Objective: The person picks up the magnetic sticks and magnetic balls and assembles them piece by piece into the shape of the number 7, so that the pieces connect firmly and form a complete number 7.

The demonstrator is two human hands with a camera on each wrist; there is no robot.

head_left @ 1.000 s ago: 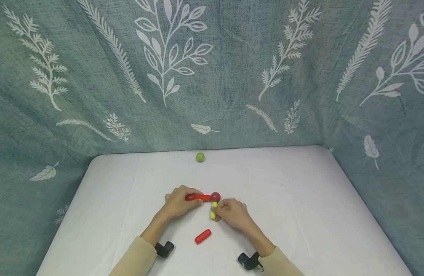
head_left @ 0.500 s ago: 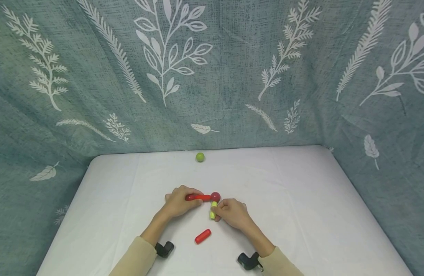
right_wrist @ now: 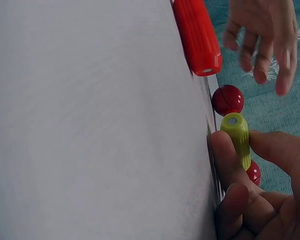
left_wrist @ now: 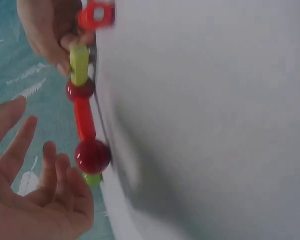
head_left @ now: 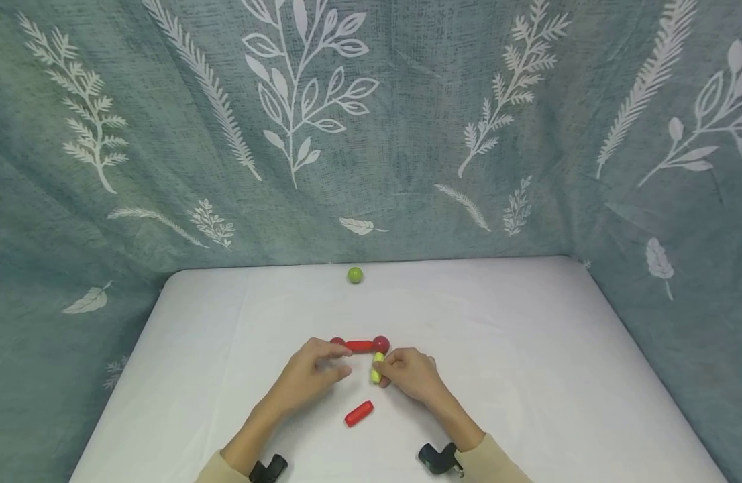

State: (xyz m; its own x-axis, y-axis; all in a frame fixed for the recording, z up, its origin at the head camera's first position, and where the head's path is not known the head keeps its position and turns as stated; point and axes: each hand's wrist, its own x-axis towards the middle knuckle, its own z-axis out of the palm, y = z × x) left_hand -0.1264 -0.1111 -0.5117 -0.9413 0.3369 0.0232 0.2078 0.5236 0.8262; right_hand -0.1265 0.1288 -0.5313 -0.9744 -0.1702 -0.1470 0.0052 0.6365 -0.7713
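Observation:
A yellow-green magnetic rod [head_left: 378, 361] is pinched between the thumb and fingers of my right hand [head_left: 414, 377]. Its far end meets a red ball [head_left: 380, 344]. From that ball a red rod [head_left: 360, 346] runs left to a second red ball [head_left: 337, 341], and the pieces form a corner shape. My left hand [head_left: 310, 372] is just in front of the second ball, fingers spread and holding nothing; the left wrist view shows a gap between its fingertips and that ball [left_wrist: 93, 156]. A loose red rod [right_wrist: 197, 37], with a metal disc in its end, lies nearer me.
A green ball [head_left: 355, 275] sits near the far edge of the white-covered table [head_left: 467, 302]. Behind the table hangs a leaf-patterned green cloth [head_left: 407, 134]. Each wrist wears a black camera, such as the right one [head_left: 436, 458].
My left hand has let go of the left red ball and red rod, drawn back toward me and spread its fingers. My right hand keeps its pinch on the yellow-green rod. The view shifted slightly.

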